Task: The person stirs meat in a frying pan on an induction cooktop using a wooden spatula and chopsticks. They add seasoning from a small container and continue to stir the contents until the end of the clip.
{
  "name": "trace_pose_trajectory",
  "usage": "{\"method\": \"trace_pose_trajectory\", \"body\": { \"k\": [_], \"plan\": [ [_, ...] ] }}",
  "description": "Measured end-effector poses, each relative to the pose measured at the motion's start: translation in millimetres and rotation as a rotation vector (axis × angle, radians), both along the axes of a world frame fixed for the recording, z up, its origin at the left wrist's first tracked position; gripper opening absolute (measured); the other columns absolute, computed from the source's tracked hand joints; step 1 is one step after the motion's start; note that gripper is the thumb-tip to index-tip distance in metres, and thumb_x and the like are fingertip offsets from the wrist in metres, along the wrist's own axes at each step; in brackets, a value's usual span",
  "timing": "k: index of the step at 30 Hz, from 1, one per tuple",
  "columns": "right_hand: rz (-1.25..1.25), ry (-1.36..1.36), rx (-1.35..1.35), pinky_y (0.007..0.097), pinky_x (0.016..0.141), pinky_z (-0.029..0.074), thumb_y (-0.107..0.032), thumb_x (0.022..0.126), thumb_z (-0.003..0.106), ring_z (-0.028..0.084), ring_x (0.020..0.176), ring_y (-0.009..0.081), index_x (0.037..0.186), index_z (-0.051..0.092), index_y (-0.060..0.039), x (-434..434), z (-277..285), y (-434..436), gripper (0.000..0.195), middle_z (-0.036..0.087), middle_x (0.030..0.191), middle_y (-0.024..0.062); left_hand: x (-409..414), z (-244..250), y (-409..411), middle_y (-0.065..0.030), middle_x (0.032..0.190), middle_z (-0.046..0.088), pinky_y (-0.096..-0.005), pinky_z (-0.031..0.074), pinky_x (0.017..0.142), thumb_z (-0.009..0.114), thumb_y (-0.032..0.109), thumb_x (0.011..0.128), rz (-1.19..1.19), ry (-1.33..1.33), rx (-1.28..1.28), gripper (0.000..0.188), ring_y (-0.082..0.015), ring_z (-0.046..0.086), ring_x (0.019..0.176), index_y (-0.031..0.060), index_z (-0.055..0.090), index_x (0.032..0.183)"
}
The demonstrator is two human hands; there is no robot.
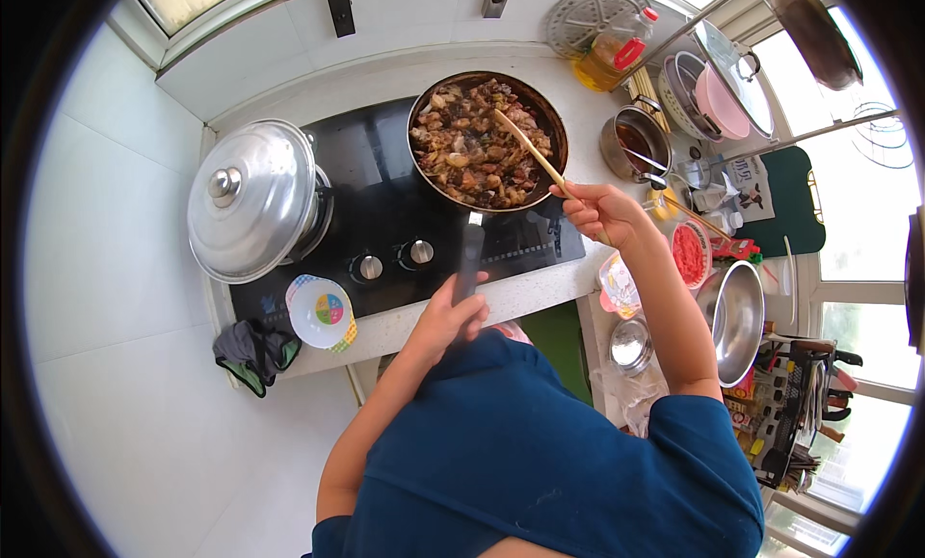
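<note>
A dark frying pan [561, 135] full of browned chunks of food [477, 153] sits over the right part of the black glass gas hob [376, 225]. My left hand [449, 312] is closed around the pan's black handle [472, 251], close to my body. In my right hand [600, 211] is a light wooden spatula [538, 157], slanting down to the left with its tip among the food. Where the tip ends under the food is hard to tell. To the left of the pan stands a large lidded metal pot [249, 196].
A patterned bowl [318, 314] and a dark cloth [256, 355] lie at the hob's front left corner. Right of the pan are a small saucepan [636, 142] with dark liquid, an oil bottle [611, 56], a tub of red food [690, 254], a steel basin [737, 323] and a knife rack [798, 406].
</note>
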State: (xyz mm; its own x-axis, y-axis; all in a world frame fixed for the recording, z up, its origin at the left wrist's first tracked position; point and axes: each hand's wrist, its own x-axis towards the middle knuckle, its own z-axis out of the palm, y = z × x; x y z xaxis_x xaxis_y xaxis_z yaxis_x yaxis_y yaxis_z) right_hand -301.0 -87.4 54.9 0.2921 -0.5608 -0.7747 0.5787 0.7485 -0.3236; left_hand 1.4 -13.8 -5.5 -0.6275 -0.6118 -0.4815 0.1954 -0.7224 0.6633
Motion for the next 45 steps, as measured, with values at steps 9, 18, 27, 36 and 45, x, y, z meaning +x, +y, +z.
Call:
{"method": "trace_pose_trajectory", "body": {
  "k": [9, 18, 27, 36, 45],
  "plan": [
    [0.447, 1.702, -0.617, 0.0345, 0.060, 0.048, -0.020, 0.086, 0.062, 0.062, 0.063, 0.0218, 0.105, 0.064, -0.0032, -8.7, 24.3, 5.6, 0.026, 0.066, 0.077, 0.0119, 0.5, -1.0, 0.5, -0.0054, 0.075, 0.055, -0.0219, 0.040, 0.050, 0.053, 0.012, 0.094, 0.005, 0.003, -0.017, 0.038, -0.0068, 0.047, 0.055, 0.0024, 0.043, 0.129],
    [0.489, 2.094, -0.697, 0.0442, 0.075, 0.048, -0.019, 0.086, 0.056, 0.064, 0.085, 0.0348, 0.098, 0.067, -0.0092, 0.0, -28.2, -18.6, 0.019, 0.067, 0.083, 0.0168, -0.1, 0.7, 1.1, -0.0056, 0.075, 0.055, -0.0224, 0.041, 0.051, 0.054, 0.014, 0.094, -0.002, -0.048, -0.061, 0.040, -0.0070, 0.048, 0.056, 0.0015, 0.042, 0.131],
    [0.454, 2.083, -0.917, 0.0413, 0.070, 0.049, -0.016, 0.085, 0.060, 0.064, 0.078, 0.0325, 0.107, 0.067, -0.0117, 4.3, 14.0, 23.1, 0.023, 0.065, 0.081, 0.0127, -0.2, 2.1, 2.6, -0.0052, 0.076, 0.055, -0.0221, 0.041, 0.051, 0.054, 0.014, 0.094, 0.012, -0.071, -0.055, 0.041, -0.0063, 0.047, 0.055, 0.0012, 0.042, 0.131],
    [0.651, 2.106, -0.935, 0.0414, 0.060, 0.047, -0.010, 0.084, 0.060, 0.062, 0.068, 0.0315, 0.105, 0.067, -0.0150, 28.0, 29.6, 60.4, 0.022, 0.061, 0.075, 0.0120, -1.2, 3.9, 2.1, -0.0050, 0.076, 0.055, -0.0216, 0.041, 0.050, 0.054, 0.014, 0.094, 0.016, -0.079, -0.039, 0.042, -0.0059, 0.047, 0.055, 0.0009, 0.042, 0.132],
    [0.542, 2.215, -0.804, 0.0423, 0.061, 0.047, -0.015, 0.086, 0.060, 0.063, 0.069, 0.0323, 0.108, 0.067, -0.0153, 9.0, 6.4, 58.1, 0.024, 0.062, 0.075, 0.0117, -1.8, 6.6, 2.8, -0.0039, 0.075, 0.054, -0.0223, 0.041, 0.051, 0.057, 0.015, 0.091, 0.032, -0.084, -0.055, 0.045, -0.0071, 0.048, 0.055, -0.0019, 0.043, 0.130]
  ]
}}
